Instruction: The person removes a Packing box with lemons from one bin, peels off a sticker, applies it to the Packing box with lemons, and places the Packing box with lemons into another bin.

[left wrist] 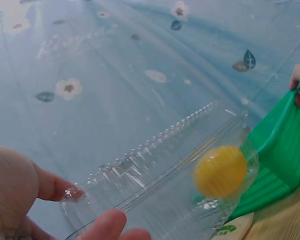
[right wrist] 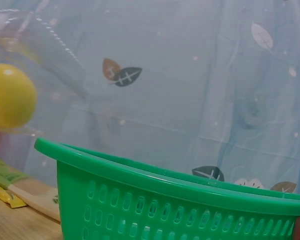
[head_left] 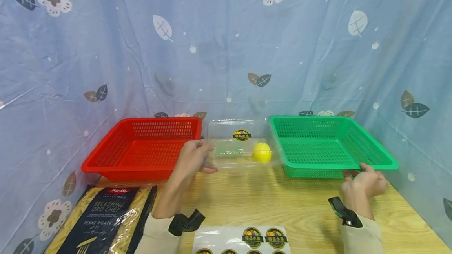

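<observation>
In the head view my left hand (head_left: 194, 158) pinches the left end of a clear plastic fruit box (head_left: 226, 160), thumb and fingers on either side of its edge in the left wrist view. A black and gold sticker (head_left: 241, 135) is on the box's far panel. Inside, at the right end, lies a round yellow fruit-like thing (left wrist: 221, 172), also seen in the right wrist view. The box hangs raised and slightly tilted. My right hand (head_left: 365, 181) grips the near rim of the green basket (head_left: 289, 171) close to its right corner; nothing shows in the basket.
A red basket (head_left: 106, 169) stands at the left. In front of it lies a bag of penne (head_left: 102, 218). A sticker sheet (head_left: 219, 236) lies at the near table edge. Behind the box are a beige and green package (right wrist: 27, 190) and a small yellow packet (right wrist: 9, 196).
</observation>
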`<state>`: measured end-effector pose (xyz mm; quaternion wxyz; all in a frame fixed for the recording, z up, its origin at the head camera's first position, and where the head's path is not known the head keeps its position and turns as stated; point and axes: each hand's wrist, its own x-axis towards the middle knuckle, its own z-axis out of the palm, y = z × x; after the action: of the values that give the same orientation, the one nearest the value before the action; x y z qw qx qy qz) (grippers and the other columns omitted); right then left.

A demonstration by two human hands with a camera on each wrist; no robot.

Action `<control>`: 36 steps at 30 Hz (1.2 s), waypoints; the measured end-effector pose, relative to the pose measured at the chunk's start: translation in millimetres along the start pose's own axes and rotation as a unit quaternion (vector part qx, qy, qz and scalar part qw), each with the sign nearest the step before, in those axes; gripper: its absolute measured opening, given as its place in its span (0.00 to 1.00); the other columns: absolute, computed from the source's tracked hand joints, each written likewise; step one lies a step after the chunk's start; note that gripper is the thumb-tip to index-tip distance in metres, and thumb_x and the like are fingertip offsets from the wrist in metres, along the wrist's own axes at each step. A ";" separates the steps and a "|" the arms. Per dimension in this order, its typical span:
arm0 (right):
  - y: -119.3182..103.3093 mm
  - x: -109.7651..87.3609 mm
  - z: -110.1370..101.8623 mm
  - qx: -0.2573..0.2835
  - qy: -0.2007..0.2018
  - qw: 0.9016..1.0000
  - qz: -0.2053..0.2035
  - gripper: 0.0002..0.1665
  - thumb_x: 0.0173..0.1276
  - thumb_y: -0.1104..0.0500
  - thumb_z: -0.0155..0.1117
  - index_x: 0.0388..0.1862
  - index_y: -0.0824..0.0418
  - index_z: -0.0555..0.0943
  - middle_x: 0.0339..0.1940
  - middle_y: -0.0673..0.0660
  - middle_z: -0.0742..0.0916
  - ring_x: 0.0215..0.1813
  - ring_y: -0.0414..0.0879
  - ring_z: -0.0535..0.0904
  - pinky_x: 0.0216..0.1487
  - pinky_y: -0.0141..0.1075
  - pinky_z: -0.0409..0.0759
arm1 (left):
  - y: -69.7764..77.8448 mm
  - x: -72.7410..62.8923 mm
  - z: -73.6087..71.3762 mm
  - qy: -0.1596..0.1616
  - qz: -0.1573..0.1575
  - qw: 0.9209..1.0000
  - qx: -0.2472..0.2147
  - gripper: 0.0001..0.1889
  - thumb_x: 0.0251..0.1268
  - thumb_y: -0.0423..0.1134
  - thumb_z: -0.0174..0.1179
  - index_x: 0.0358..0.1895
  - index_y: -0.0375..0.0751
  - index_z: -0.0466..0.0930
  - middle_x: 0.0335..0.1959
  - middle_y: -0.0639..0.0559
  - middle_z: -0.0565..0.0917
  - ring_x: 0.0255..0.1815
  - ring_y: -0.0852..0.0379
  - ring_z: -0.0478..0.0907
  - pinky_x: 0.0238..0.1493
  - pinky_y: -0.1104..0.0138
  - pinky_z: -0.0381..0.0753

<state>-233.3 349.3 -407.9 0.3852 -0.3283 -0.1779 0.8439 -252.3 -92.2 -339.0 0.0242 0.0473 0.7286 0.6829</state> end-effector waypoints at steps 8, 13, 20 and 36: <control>-0.3 3.1 -1.9 0.000 0.001 1.000 0.000 0.11 0.73 0.69 0.54 0.36 0.57 0.65 0.38 0.54 0.72 0.17 0.52 0.52 0.17 0.43 0.59 | 6.6 27.9 28.0 -0.001 -0.009 0.999 -0.054 0.17 0.72 0.37 0.56 0.54 0.25 0.76 0.16 0.53 0.61 0.24 0.40 0.87 0.31 0.55 0.87; 1.2 1.8 -4.8 0.005 0.000 1.000 0.000 0.10 0.74 0.69 0.53 0.35 0.57 0.65 0.36 0.55 0.73 0.16 0.52 0.52 0.15 0.43 0.58 | 13.7 42.6 49.6 -0.021 -0.024 0.996 -0.081 0.09 0.72 0.37 0.57 0.38 0.37 0.69 0.15 0.54 0.59 0.20 0.45 0.85 0.34 0.54 0.88; -2.4 1.5 -6.4 0.018 -0.003 1.000 -0.007 0.13 0.74 0.70 0.52 0.31 0.57 0.64 0.29 0.55 0.72 0.17 0.51 0.50 0.15 0.43 0.54 | 24.3 50.5 88.3 -0.064 -0.037 0.994 -0.081 0.19 0.72 0.39 0.58 0.22 0.44 0.62 0.10 0.56 0.55 0.21 0.41 0.86 0.36 0.56 0.88; -4.0 1.9 -2.9 -0.007 0.016 1.000 0.001 0.10 0.74 0.68 0.54 0.41 0.54 0.66 0.40 0.53 0.73 0.16 0.52 0.53 0.15 0.42 0.61 | 22.8 70.5 184.1 -0.028 -0.084 0.993 -0.077 0.18 0.64 0.42 0.65 0.50 0.32 0.81 0.17 0.48 0.70 0.23 0.44 0.88 0.34 0.62 0.88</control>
<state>-230.1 353.4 -408.6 0.3850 -0.3441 -0.1771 0.8379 -303.2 99.2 -326.3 0.1049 0.0033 0.6743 0.7310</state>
